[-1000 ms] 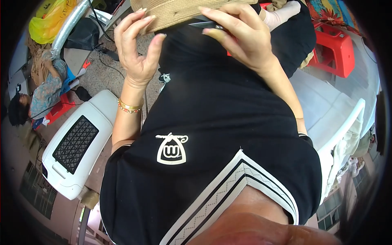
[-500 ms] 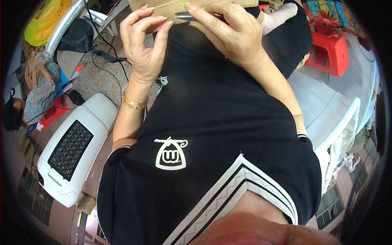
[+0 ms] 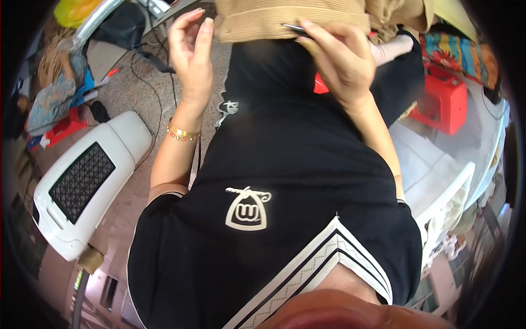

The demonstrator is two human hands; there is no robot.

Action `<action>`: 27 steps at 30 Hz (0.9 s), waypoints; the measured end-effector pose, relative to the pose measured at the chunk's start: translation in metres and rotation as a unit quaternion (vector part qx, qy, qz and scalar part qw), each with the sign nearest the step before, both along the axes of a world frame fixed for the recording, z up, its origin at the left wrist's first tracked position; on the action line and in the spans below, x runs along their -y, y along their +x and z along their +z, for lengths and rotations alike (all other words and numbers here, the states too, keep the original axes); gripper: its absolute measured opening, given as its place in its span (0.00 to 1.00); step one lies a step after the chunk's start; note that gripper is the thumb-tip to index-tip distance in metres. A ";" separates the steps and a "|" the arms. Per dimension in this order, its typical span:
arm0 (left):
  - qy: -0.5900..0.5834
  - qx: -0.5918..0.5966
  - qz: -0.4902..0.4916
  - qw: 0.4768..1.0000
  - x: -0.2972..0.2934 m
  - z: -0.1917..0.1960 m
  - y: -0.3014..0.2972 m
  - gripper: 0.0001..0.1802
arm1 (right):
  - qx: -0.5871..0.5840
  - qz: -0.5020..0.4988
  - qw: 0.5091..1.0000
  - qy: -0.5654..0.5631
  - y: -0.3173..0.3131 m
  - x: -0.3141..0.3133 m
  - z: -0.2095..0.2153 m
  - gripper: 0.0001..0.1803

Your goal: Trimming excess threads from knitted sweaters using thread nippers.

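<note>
A tan ribbed knit garment [image 3: 290,15] lies across my lap at the top of the view, its lower edge over my dark trousers. My right hand [image 3: 344,61] is closed around a small pointed metal tool [image 3: 292,26]. The tool's tip points left over the ribbed fabric, and my fingers hide its rear part, so its kind is unclear. Left of the garment, my left hand [image 3: 192,57] is raised with its fingers apart and nothing in it. It stands off the fabric's left edge.
A white chair with a black mesh panel [image 3: 82,183] stands at left. Beyond it a person in a patterned sleeve [image 3: 50,107] sits by tan cloth. At right are a red plastic stool [image 3: 441,104] and a white-framed bin or table [image 3: 438,164]. Cables [image 3: 148,82] run over the floor.
My left hand has come off the garment and opened. My right hand has moved right and slightly down with the tool. More of the garment shows, and the whole view has shifted.
</note>
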State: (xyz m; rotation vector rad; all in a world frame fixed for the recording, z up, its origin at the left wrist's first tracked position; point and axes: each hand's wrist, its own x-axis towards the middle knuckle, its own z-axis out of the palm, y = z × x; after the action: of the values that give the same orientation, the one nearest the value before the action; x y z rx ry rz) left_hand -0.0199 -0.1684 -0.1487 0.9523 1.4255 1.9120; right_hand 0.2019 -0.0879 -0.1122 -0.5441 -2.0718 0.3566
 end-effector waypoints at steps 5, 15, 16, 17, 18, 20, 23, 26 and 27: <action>-0.302 0.347 -0.179 0.870 0.010 -0.021 -0.037 0.34 | -0.012 -0.019 1.000 -0.017 0.007 -0.004 0.004 0.24; -0.170 0.505 -0.303 0.790 0.013 -0.007 -0.041 0.15 | 0.072 0.048 0.996 -0.011 -0.023 0.005 0.033 0.25; -0.152 0.498 -0.279 0.807 0.015 -0.007 -0.038 0.14 | 0.082 0.049 0.995 -0.020 -0.027 0.007 0.032 0.25; -0.136 0.489 -0.257 0.822 0.015 -0.002 -0.036 0.13 | 0.096 0.044 0.994 -0.041 -0.029 0.011 0.033 0.23; -0.082 0.498 -0.279 0.817 0.016 -0.001 -0.037 0.13 | 0.100 0.042 0.993 -0.039 -0.032 0.011 0.034 0.23; -0.037 0.487 -0.260 0.833 0.020 0.008 -0.034 0.12 | 0.097 0.057 0.992 -0.052 -0.036 0.011 0.039 0.23; -0.004 0.446 -0.251 0.859 0.025 0.027 -0.023 0.11 | 0.087 0.096 0.990 -0.062 -0.041 0.008 0.044 0.25; 0.013 0.415 -0.225 0.881 0.027 0.037 -0.015 0.11 | 0.088 0.102 0.989 -0.054 -0.045 0.010 0.051 0.25; 0.017 0.399 -0.218 0.891 0.028 0.040 -0.013 0.11 | 0.096 0.098 0.989 -0.049 -0.046 0.011 0.054 0.25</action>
State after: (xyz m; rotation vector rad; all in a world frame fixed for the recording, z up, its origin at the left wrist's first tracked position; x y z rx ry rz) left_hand -0.0328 -0.1960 -0.1089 0.3532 0.6262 1.6716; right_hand 0.1562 -0.0989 -0.0580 -0.4474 -2.3105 0.5427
